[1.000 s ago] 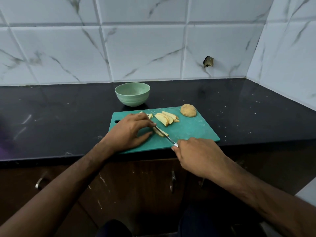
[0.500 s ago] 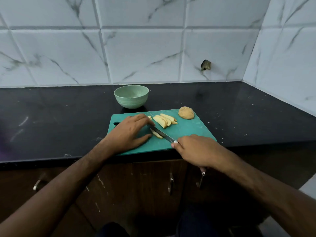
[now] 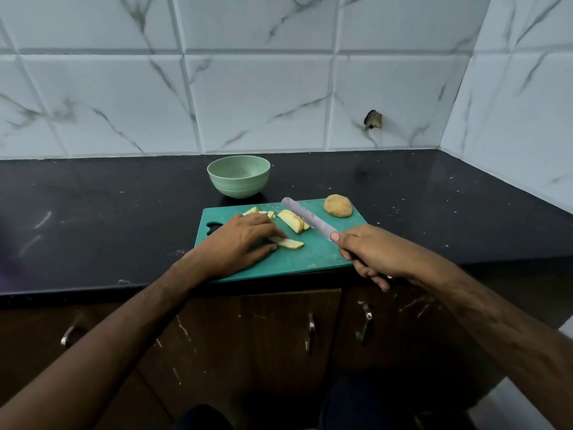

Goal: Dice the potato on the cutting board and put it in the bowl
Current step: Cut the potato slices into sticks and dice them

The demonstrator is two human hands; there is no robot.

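Observation:
A green cutting board lies at the counter's front edge. On it are a stack of potato slices, small cut pieces at the back, and a potato half with skin up at the far right corner. My left hand presses flat on the board, its fingertips on a few potato strips. My right hand grips a knife, lifted off the board with its blade pointing toward the bowl. The pale green bowl stands just behind the board and looks empty.
The black countertop runs left and right, ending at a tiled wall corner on the right. Marbled white tiles back it. Brown cabinet doors with metal handles are below the counter edge.
The knife has come up off the strips and swung right and back, blade now raised over the board. My left hand has stayed on the strips, sliding slightly. The camera has shifted a little.

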